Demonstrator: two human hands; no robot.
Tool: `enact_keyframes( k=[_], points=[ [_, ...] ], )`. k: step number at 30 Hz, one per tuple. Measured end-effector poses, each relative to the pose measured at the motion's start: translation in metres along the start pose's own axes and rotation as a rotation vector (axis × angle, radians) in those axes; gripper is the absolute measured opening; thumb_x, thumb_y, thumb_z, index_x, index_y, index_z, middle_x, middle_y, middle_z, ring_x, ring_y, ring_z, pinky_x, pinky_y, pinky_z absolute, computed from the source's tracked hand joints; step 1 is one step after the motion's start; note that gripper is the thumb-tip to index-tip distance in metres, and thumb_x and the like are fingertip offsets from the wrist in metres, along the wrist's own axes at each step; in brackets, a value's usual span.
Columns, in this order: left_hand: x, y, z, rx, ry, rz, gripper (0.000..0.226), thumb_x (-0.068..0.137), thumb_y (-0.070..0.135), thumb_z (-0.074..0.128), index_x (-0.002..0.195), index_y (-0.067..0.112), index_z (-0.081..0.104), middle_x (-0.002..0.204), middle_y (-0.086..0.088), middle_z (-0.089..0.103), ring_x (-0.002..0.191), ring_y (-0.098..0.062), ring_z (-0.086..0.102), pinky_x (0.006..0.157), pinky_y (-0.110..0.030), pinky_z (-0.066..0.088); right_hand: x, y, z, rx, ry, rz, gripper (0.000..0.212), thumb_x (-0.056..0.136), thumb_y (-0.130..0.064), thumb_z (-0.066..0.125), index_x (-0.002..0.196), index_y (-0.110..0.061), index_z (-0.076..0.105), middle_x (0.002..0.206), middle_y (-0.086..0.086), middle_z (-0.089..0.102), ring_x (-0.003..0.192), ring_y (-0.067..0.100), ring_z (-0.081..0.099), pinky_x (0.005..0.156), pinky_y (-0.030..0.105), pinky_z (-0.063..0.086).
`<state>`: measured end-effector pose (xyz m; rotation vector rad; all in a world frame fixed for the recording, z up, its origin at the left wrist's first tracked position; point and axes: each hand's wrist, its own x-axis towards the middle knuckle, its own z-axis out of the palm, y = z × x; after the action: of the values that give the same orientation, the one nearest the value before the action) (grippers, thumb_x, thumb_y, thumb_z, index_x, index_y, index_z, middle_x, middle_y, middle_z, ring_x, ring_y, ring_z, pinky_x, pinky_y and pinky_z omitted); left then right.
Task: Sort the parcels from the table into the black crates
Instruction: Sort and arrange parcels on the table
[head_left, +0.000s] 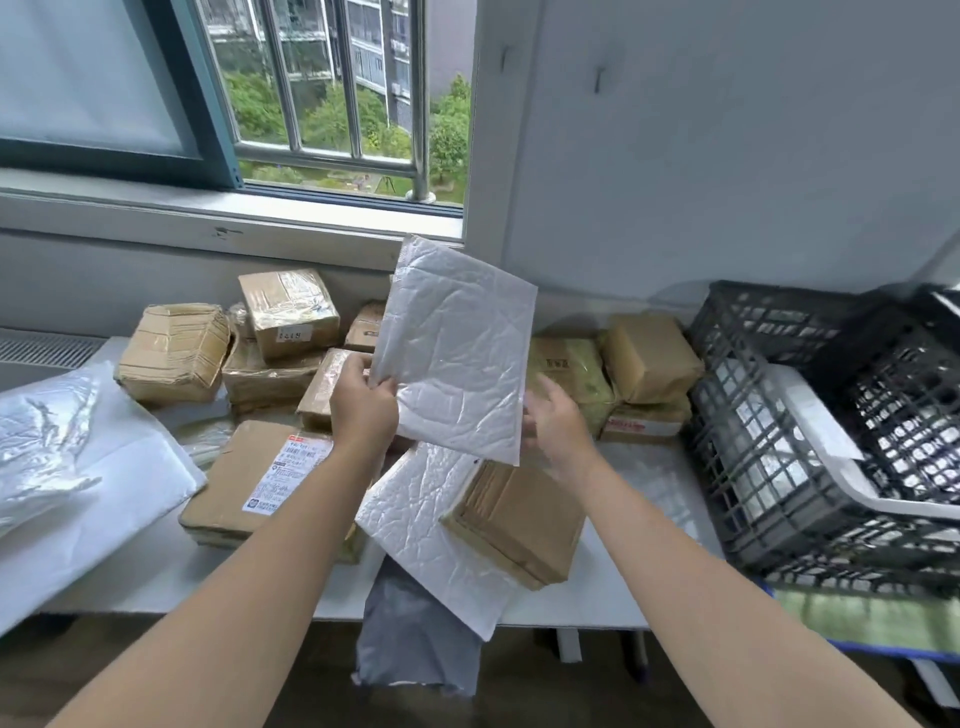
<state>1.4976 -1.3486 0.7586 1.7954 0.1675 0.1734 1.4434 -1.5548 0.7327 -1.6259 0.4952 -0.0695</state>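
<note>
A white bubble mailer is held upright above the table. My left hand pinches its lower left edge. My right hand is at its lower right edge, with the fingers partly hidden behind it. Below lie a second white mailer and a brown cardboard parcel. Several taped brown parcels are piled on the white table. Two black crates stand at the right, the nearer one holding a white mailer.
A labelled flat brown parcel lies under my left forearm. White and clear plastic bags cover the table's left end. A grey bag hangs over the front edge. A window and sill run along the back wall.
</note>
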Motion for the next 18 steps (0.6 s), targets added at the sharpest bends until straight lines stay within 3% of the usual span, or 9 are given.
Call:
enact_keyframes(
  k=[3,6,8,10,11,12,15,18],
  points=[
    [0.001,0.007,0.007,0.063,-0.055,0.013,0.022,0.093,0.009,0.065,0.106,0.022,0.053,0.103,0.000,0.062,0.078,-0.003,0.055,0.058,-0.018,0.040,0.000,-0.024,-0.007,0.064,0.098,-0.040,0.048,0.096,-0.027,0.064,0.138,-0.009,0.051,0.118,0.010,0.068,0.106,0.024,0.067,0.097,0.048,0.053],
    [0.001,0.018,0.015,0.252,-0.098,0.056,0.049,0.090,0.016,0.071,0.133,0.016,0.047,0.126,-0.009,0.054,0.106,-0.023,0.056,0.084,-0.035,0.048,-0.004,-0.045,-0.015,0.025,0.188,-0.174,0.019,0.092,-0.014,0.065,0.111,-0.016,0.065,0.101,0.005,0.072,0.095,0.024,0.069,0.087,0.043,0.057],
    [0.000,0.028,0.023,0.352,-0.059,0.201,0.051,0.091,0.021,0.069,0.136,0.011,0.048,0.127,-0.010,0.052,0.117,-0.027,0.050,0.094,-0.031,0.044,-0.009,-0.056,-0.020,-0.074,0.256,-0.327,0.012,0.092,-0.014,0.063,0.101,-0.022,0.065,0.096,-0.004,0.070,0.091,0.013,0.065,0.081,0.035,0.054],
    [-0.006,0.042,0.036,0.246,-0.154,0.231,0.046,0.095,0.029,0.063,0.135,0.010,0.049,0.112,0.001,0.056,0.103,-0.016,0.056,0.077,-0.010,0.042,-0.016,-0.064,-0.022,-0.171,0.243,-0.478,0.017,0.093,-0.014,0.062,0.095,-0.030,0.063,0.091,-0.012,0.068,0.084,0.003,0.061,0.075,0.026,0.050],
    [-0.009,0.050,0.043,0.160,-0.242,0.187,0.048,0.096,0.034,0.060,0.137,0.012,0.048,0.109,0.004,0.058,0.095,-0.009,0.057,0.069,-0.008,0.043,-0.019,-0.066,-0.022,-0.210,0.214,-0.527,0.019,0.093,-0.014,0.062,0.095,-0.033,0.062,0.090,-0.013,0.067,0.084,0.004,0.061,0.074,0.025,0.050],
    [-0.012,0.057,0.050,0.052,-0.325,0.126,0.052,0.097,0.040,0.058,0.140,0.015,0.045,0.111,0.003,0.061,0.094,-0.007,0.058,0.069,-0.012,0.047,-0.022,-0.067,-0.020,-0.251,0.186,-0.564,0.018,0.093,-0.015,0.062,0.096,-0.032,0.063,0.090,-0.012,0.068,0.084,0.006,0.062,0.074,0.025,0.051],
    [-0.015,0.072,0.063,-0.281,-0.455,-0.053,0.059,0.094,0.048,0.059,0.143,0.021,0.040,0.119,-0.008,0.064,0.100,-0.020,0.068,0.067,-0.032,0.060,-0.026,-0.065,-0.014,-0.437,0.154,-0.706,0.019,0.090,-0.011,0.066,0.104,-0.023,0.071,0.090,-0.009,0.070,0.080,0.007,0.058,0.072,0.019,0.047],
    [-0.008,0.079,0.064,-0.391,-0.380,-0.118,0.043,0.097,0.028,0.062,0.135,0.018,0.045,0.115,-0.010,0.066,0.096,-0.027,0.071,0.064,-0.036,0.061,-0.030,-0.061,-0.009,-0.530,0.076,-0.804,0.025,0.088,-0.008,0.069,0.110,-0.018,0.073,0.104,-0.008,0.072,0.090,0.009,0.059,0.081,0.024,0.049]
  ],
)
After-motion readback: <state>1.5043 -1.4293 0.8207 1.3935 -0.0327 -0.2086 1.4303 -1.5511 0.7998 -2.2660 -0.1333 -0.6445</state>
